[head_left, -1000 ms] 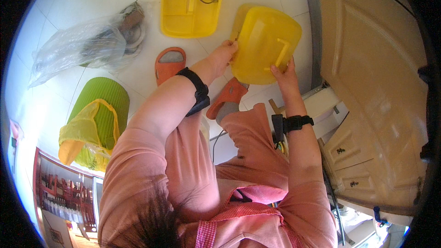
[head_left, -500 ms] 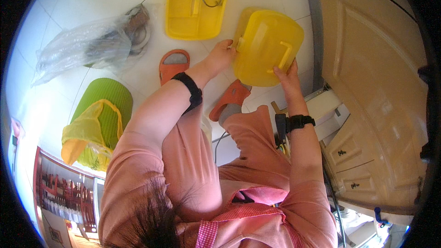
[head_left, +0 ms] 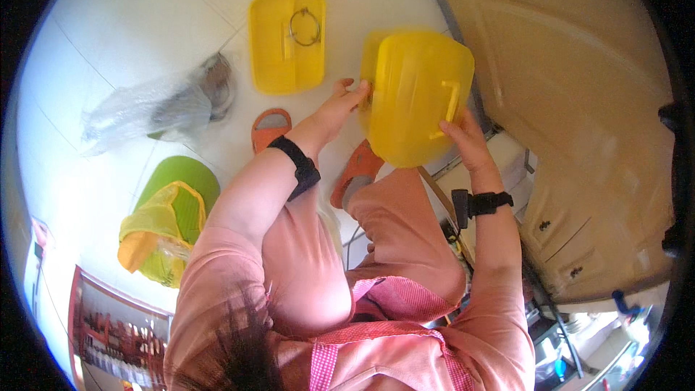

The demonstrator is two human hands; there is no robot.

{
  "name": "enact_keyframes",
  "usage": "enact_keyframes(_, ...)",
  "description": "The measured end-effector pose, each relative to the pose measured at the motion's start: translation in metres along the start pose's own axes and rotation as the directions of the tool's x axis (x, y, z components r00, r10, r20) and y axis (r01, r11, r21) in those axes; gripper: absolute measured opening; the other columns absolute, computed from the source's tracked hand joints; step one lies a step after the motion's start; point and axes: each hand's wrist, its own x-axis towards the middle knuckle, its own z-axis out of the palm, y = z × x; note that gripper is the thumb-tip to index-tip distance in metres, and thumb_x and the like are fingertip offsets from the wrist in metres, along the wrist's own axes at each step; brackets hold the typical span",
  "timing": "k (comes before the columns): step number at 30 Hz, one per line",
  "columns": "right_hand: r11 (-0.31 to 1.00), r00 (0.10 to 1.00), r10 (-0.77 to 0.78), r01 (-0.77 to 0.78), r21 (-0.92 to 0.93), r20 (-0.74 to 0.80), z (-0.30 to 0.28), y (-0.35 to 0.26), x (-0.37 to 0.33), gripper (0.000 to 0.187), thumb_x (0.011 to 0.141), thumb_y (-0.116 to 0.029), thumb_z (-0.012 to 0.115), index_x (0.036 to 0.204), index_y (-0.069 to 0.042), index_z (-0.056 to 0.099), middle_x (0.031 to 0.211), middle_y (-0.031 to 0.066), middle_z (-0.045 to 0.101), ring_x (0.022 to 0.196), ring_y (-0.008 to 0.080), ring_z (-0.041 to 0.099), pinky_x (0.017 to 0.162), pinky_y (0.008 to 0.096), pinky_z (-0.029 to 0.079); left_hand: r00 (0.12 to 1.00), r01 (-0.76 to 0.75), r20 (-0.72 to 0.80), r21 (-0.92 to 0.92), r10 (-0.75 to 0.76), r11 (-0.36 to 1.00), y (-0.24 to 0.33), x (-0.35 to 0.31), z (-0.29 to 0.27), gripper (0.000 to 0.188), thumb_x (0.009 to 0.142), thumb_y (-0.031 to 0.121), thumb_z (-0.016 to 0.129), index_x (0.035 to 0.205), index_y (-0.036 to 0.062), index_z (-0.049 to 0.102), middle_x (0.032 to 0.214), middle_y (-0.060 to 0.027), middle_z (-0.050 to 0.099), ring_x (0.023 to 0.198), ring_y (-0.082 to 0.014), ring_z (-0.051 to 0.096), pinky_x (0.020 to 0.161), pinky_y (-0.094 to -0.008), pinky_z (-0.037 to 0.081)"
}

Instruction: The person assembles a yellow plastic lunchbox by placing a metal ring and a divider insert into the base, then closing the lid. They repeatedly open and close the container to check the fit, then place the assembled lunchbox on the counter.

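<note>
A yellow plastic box (head_left: pixel 416 98) with a handle is held up in front of me, over the floor. My left hand (head_left: pixel 342 107) grips its left edge, with some fingertips hidden behind the box. On the opposite side my right hand (head_left: pixel 468 139) has its thumb on the face near the handle and the other fingers behind the wall. Left of the box, a shallow yellow tray (head_left: pixel 271 65) with compartments lies on the floor. A thin metal ring (head_left: pixel 305 27) rests inside that tray.
A clear plastic bag (head_left: pixel 137 112) with dark contents lies on the tiles at left. Nearer stands a green bin (head_left: pixel 184 174) with a yellow liner (head_left: pixel 161 216). Orange slippers (head_left: pixel 358 168) are on my feet. A tan cabinet (head_left: pixel 572 101) borders the right side.
The view has shifted, so the tray, bag and bin appear lower. Both hands still hold the box, which is slightly blurred and sits a little lower in view.
</note>
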Motion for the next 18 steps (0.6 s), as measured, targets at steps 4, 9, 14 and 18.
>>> enact_keyframes(4, 0.988, 0.997, -0.081, 0.082, 0.130, -0.017, -0.019, -0.035, -0.050, 0.071, 0.087, -0.025, 0.067, 0.145, -0.003, 0.032, 0.140, 0.0102, 0.047, 0.129, 0.0214, 0.044, 0.107, 0.0339, 0.034, 0.952, -0.130, 0.277, -0.026, 0.132, 0.991, 0.055, -0.049, 0.032, 0.078, 0.092, 0.051, 0.058, 0.139, -0.0041, 0.030, 0.135, -0.0148, 0.047, 0.125, -0.0211, 0.044, 0.107, -0.0323, 0.032)
enact_keyframes(9, 0.827, 0.947, -0.321, 0.287, 0.484, -0.014, -0.030, -0.057, -0.128, 0.077, 0.087, -0.026, 0.067, 0.148, -0.004, 0.026, 0.147, 0.0086, 0.039, 0.135, 0.0206, 0.036, 0.110, 0.0342, 0.030, 0.895, -0.320, 0.393, 0.230, 0.213, 0.919, 0.132, -0.140, 0.090, 0.073, 0.091, 0.044, 0.063, 0.140, -0.0015, 0.033, 0.132, -0.0104, 0.050, 0.123, -0.0189, 0.046, 0.104, -0.0334, 0.038)
enact_keyframes(14, 0.684, 0.885, -0.465, 0.387, 0.618, -0.039, -0.018, -0.072, -0.205, 0.079, 0.090, -0.027, 0.063, 0.152, -0.006, 0.018, 0.152, 0.0085, 0.031, 0.139, 0.0205, 0.030, 0.112, 0.0338, 0.026, 0.853, -0.178, 0.483, -0.091, 0.200, 0.980, 0.142, -0.236, 0.154, 0.065, 0.091, 0.029, 0.066, 0.141, 0.0044, 0.033, 0.133, -0.0075, 0.049, 0.122, -0.0183, 0.048, 0.101, -0.0332, 0.042)
enact_keyframes(18, 0.692, 0.824, -0.522, 0.560, 0.455, -0.221, 0.002, -0.067, -0.264, 0.068, 0.098, -0.032, 0.051, 0.151, -0.003, 0.020, 0.154, 0.0099, 0.028, 0.141, 0.0206, 0.026, 0.113, 0.0331, 0.023, 0.874, -0.164, 0.426, -0.189, 0.232, 0.968, 0.103, -0.302, 0.176, 0.061, 0.093, 0.031, 0.062, 0.142, 0.0058, 0.034, 0.135, -0.0075, 0.048, 0.123, -0.0195, 0.049, 0.103, -0.0344, 0.042)
